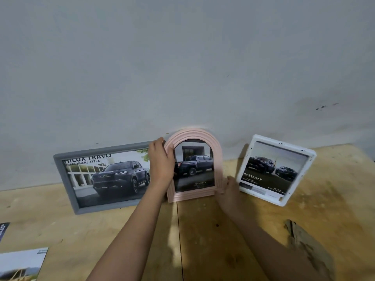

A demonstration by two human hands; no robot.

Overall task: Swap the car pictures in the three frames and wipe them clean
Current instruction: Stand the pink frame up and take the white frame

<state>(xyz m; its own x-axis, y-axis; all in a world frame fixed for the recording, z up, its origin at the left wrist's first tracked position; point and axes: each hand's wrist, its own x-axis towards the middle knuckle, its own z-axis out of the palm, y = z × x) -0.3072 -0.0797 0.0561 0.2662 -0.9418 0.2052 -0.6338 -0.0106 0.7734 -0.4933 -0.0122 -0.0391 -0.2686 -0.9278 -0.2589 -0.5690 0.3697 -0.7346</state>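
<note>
Nearest you, at the lower left of the wooden table (203,250), lie a loose print (22,264) and a dark leaflet (3,230); their writing is too small to read. Further in, your left hand (161,165) grips the left edge of the pink arched frame (192,133), fingers curled round its rim. Your right hand (229,187), blurred, holds the frame's lower right corner. Its picture shows a dark pickup above the word "TOYOTA". Just left stands the grey frame (66,179), headed "HILUX TRAVO, PRERUNNER / 4TREX", with Toyota lettering on the truck's grille. To the right the white frame (310,157) sits tilted, showing two pickups and "OUBLE CAB". Behind all three rises the grey wall (182,57).
</note>
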